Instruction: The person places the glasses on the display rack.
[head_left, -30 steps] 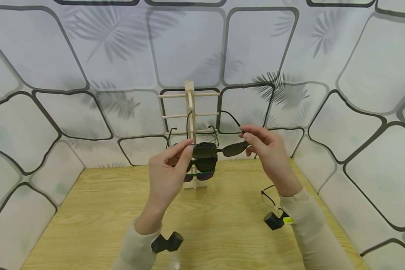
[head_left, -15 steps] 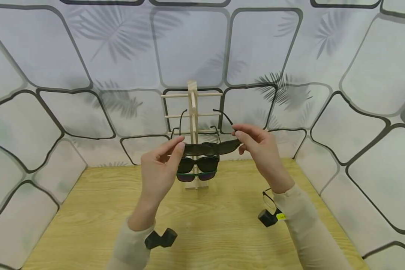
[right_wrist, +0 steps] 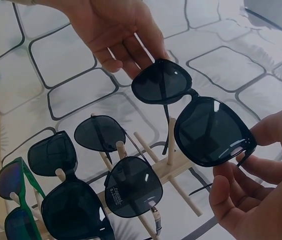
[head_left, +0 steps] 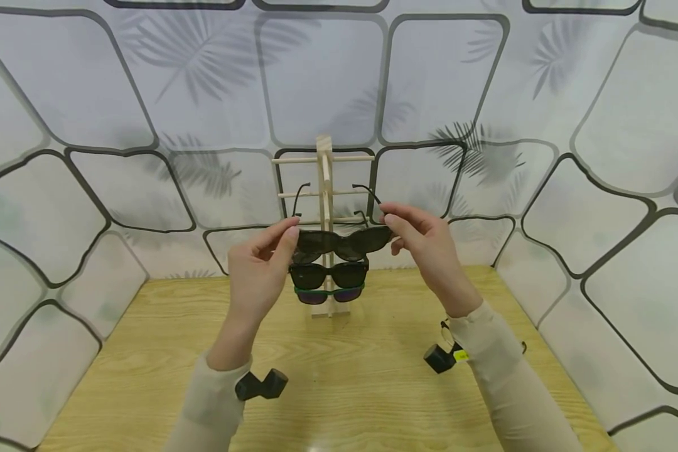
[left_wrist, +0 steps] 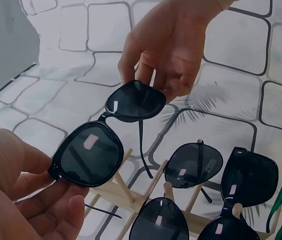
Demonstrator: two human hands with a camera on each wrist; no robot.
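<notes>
Black sunglasses (head_left: 367, 240) hang level before a wooden rack (head_left: 324, 157), their temples pointing back toward it. My left hand (head_left: 260, 270) pinches one end between thumb and fingers; my right hand (head_left: 429, 251) pinches the other. Below them the rack bears thin-framed sunglasses (right_wrist: 133, 187), thick black sunglasses (head_left: 347, 275) and green-framed sunglasses (head_left: 347, 294). In the head view the held pair partly covers the thin-framed ones. Bare pegs (head_left: 353, 158) stick out on both sides of the rack's upper part, behind the held pair.
Clear-lensed eyeglasses (head_left: 446, 333) lie on the wood-grain table (head_left: 339, 376) at the right, partly hidden by my right sleeve (head_left: 486, 339). Patterned cloth walls (head_left: 328, 81) stand behind and at both sides. A small black camera sits on each wrist.
Both hands have carried the black sunglasses to the left, centring them before the rack. The lenses have turned more face-on to the head view. The sunglasses on the rack stay put.
</notes>
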